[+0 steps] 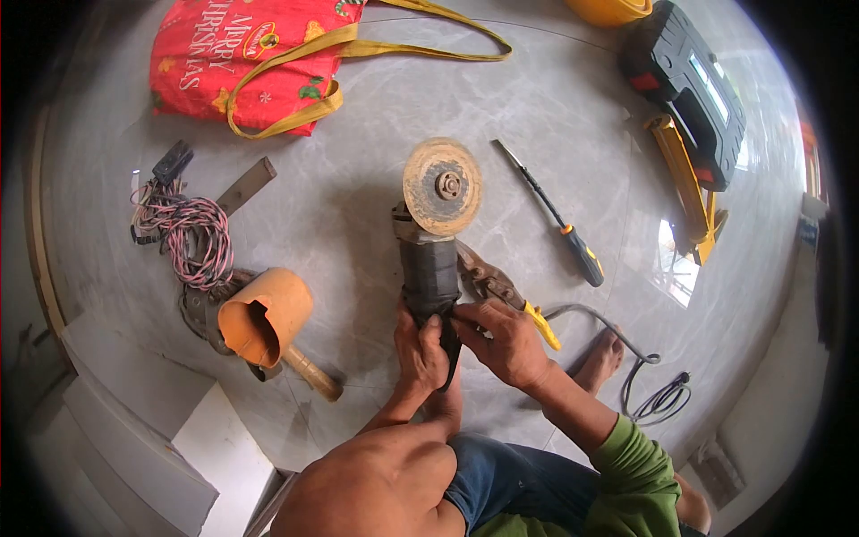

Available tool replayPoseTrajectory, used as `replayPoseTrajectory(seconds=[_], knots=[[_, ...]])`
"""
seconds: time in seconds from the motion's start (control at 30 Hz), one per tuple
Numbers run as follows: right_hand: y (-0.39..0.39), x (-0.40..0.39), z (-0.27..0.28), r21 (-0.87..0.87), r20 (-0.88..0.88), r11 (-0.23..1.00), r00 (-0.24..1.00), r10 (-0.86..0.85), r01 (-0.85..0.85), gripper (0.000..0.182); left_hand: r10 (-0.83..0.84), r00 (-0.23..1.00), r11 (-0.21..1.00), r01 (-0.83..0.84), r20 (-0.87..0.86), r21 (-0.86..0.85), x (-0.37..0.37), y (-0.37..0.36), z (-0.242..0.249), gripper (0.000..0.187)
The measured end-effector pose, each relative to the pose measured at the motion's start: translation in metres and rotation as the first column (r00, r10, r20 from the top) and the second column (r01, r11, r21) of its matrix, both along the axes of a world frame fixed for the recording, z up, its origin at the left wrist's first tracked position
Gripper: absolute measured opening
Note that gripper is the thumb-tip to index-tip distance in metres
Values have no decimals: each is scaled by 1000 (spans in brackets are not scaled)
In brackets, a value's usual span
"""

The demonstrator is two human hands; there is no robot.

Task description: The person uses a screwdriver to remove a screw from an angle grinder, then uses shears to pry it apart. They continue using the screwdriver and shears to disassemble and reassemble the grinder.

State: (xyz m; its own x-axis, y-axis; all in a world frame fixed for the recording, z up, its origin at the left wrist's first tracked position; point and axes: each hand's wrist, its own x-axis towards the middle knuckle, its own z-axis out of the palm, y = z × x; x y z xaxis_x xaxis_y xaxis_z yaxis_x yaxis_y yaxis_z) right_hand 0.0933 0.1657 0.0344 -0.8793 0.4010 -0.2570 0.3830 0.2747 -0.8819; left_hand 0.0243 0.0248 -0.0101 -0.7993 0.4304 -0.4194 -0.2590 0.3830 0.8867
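An orange mallet (266, 319) lay on the floor (358, 188), well left of the work. The left hand (419, 351) gripped the angle grinder (431, 255) by its body, disc upward. The right hand (503, 340) pinched the grinder's rear; tin snips (497, 288) lay just beside it, a screwdriver (559, 224) beyond.

red bag (242, 63): "merry christmas" in white.
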Motion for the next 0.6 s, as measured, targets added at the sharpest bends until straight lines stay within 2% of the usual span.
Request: replayPoseTrajectory(seconds=[0.03, 0.1, 0.2, 0.3, 0.43, 0.53, 0.6], knots=[[1, 1, -1, -1, 0, 1000, 1000, 3, -3, 21, 3, 1000, 1000, -3, 0, -1, -1, -1, 0, 50], [3, 2, -3, 27, -8, 997, 997, 72, -72, 24, -54, 997, 999, 54, 48, 8, -2, -5, -1, 65], [7, 2, -5, 94, -11, 983, 987, 160, -158, 22, -56, 998, 998, 56, 18, 22, -2, -5, -3, 64], [8, 0, -4, 161, -25, 973, 985, 171, -164, 21, -76, 997, 997, 76, 21, 13, -1, -7, -5, 64], [12, -3, -4, 176, -49, 965, 977, 206, -195, 21, -89, 996, 996, 89, -6, 27, -3, -8, -4, 64], [15, -3, -6, 191, -63, 950, 963, 263, -247, 23, -93, 994, 996, 94, 56, -6, -3, -8, -3, 65], [14, -3, -7, 189, -60, 949, 961, 269, -254, 22, -88, 996, 996, 88, 13, 4, -2, -8, -8, 67]])
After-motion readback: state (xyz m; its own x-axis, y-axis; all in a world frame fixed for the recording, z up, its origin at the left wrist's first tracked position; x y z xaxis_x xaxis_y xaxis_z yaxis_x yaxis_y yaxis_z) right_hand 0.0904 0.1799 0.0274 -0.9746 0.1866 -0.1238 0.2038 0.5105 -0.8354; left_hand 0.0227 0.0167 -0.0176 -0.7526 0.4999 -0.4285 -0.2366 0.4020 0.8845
